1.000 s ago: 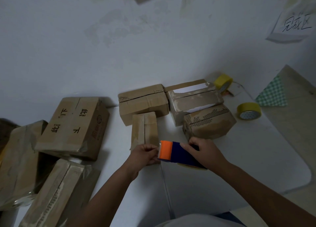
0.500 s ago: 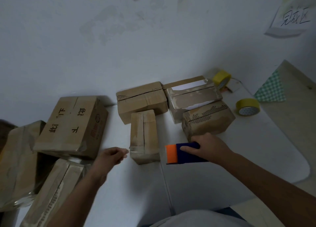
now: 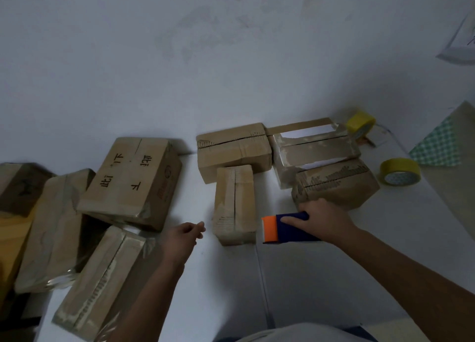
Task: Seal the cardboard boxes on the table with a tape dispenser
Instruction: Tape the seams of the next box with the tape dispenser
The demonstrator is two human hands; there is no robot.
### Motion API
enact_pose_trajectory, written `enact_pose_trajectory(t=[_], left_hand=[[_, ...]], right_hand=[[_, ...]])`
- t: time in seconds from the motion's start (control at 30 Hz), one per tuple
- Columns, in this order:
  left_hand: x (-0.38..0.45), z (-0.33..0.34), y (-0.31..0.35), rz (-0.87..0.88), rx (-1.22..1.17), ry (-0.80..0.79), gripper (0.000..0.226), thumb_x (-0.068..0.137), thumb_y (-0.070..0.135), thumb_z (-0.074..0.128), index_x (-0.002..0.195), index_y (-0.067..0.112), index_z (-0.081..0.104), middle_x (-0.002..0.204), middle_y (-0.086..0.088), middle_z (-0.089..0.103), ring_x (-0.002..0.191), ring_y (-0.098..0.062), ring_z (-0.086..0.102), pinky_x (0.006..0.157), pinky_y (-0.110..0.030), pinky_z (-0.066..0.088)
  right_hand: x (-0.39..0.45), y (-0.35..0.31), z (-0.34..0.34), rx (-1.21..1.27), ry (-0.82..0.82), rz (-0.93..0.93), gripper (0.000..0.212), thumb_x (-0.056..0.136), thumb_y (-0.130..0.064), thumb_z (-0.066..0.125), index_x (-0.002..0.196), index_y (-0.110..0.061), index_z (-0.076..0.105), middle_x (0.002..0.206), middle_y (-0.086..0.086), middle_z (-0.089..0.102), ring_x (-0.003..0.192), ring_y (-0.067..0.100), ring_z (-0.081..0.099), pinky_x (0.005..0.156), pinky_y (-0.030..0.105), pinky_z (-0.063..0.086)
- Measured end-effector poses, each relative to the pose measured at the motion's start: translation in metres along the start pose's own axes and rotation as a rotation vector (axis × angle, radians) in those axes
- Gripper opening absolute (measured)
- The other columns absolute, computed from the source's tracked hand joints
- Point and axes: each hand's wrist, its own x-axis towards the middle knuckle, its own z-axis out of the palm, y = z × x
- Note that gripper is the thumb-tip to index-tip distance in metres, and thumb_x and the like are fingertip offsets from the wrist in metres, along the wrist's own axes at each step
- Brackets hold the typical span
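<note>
The narrow box stood on the white table, its top seam taped. It had just been let go by the left hand, now drawn back just left of it, fingers loosely curled, nothing held. The dispenser was gripped by the right hand, just right of the box. That box was judged sealed; others waited.

Bare white desk lies open below both hands' fingers; between them stands the upright narrow brown cardboard box, with more cartons crowding beyond.
</note>
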Motion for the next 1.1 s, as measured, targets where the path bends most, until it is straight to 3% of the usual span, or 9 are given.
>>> enact_pose_trajectory(t=[0.17, 0.4, 0.53, 0.63, 0.77, 0.9, 1.1], left_hand=[[0.002, 0.005, -0.001, 0.023, 0.012, 0.04, 0.025, 0.096, 0.029, 0.063, 0.081, 0.013, 0.074, 0.081, -0.004, 0.069, 0.071, -0.015, 0.057, 0.063, -0.025, 0.045], [0.005, 0.01, -0.007, -0.004, 0.036, 0.029, 0.028, 0.096, 0.035, 0.062, 0.082, 0.014, 0.074, 0.082, -0.003, 0.07, 0.08, -0.019, 0.062, 0.077, -0.035, 0.051], [0.008, 0.016, -0.011, -0.027, 0.128, -0.015, 0.04, 0.083, 0.056, 0.07, 0.085, 0.016, 0.066, 0.081, 0.001, 0.067, 0.078, -0.017, 0.063, 0.067, -0.03, 0.047], [0.018, 0.011, -0.016, -0.027, 0.147, -0.029, 0.041, 0.079, 0.053, 0.075, 0.086, 0.015, 0.062, 0.084, -0.001, 0.064, 0.08, -0.018, 0.06, 0.068, -0.03, 0.046], [0.041, -0.007, -0.013, -0.015, 0.157, -0.074, 0.038, 0.078, 0.047, 0.079, 0.086, 0.015, 0.06, 0.085, -0.003, 0.059, 0.079, -0.015, 0.055, 0.065, -0.027, 0.041], [0.054, -0.015, -0.014, -0.021, 0.243, -0.147, 0.044, 0.073, 0.057, 0.078, 0.085, 0.018, 0.062, 0.086, -0.002, 0.063, 0.081, -0.017, 0.058, 0.068, -0.03, 0.044], [0.052, -0.017, -0.017, -0.013, 0.23, -0.177, 0.048, 0.07, 0.065, 0.076, 0.085, 0.021, 0.065, 0.088, 0.001, 0.065, 0.085, -0.015, 0.06, 0.069, -0.03, 0.044]], right_hand=[[0.008, 0.0, 0.002, -0.042, -0.008, 0.014, 0.059, 0.077, -0.083, 0.039, 0.067, -0.026, 0.051, 0.063, -0.006, 0.055, 0.057, 0.007, 0.052, 0.049, 0.024, 0.035], [0.022, -0.002, 0.006, -0.128, -0.063, -0.007, 0.061, 0.079, -0.083, 0.036, 0.07, -0.025, 0.052, 0.064, -0.006, 0.054, 0.057, 0.007, 0.051, 0.052, 0.024, 0.039], [0.022, -0.009, 0.01, -0.114, -0.102, 0.015, 0.058, 0.081, -0.081, 0.037, 0.067, -0.025, 0.046, 0.064, -0.005, 0.05, 0.057, 0.007, 0.048, 0.052, 0.025, 0.037], [0.016, -0.018, 0.021, -0.056, -0.112, 0.031, 0.059, 0.082, -0.079, 0.038, 0.071, -0.023, 0.051, 0.066, -0.005, 0.05, 0.059, 0.008, 0.049, 0.052, 0.025, 0.038], [0.002, -0.034, 0.045, 0.016, -0.093, 0.063, 0.06, 0.082, -0.08, 0.035, 0.076, -0.024, 0.056, 0.07, -0.006, 0.055, 0.063, 0.009, 0.054, 0.063, 0.026, 0.048], [-0.002, -0.036, 0.054, 0.01, -0.06, 0.094, 0.062, 0.082, -0.081, 0.032, 0.081, -0.024, 0.056, 0.073, -0.005, 0.057, 0.065, 0.009, 0.056, 0.063, 0.026, 0.049], [-0.007, -0.033, 0.064, 0.009, -0.066, 0.069, 0.057, 0.083, -0.078, 0.032, 0.077, -0.024, 0.048, 0.064, -0.006, 0.047, 0.06, 0.012, 0.051, 0.052, 0.025, 0.038]])
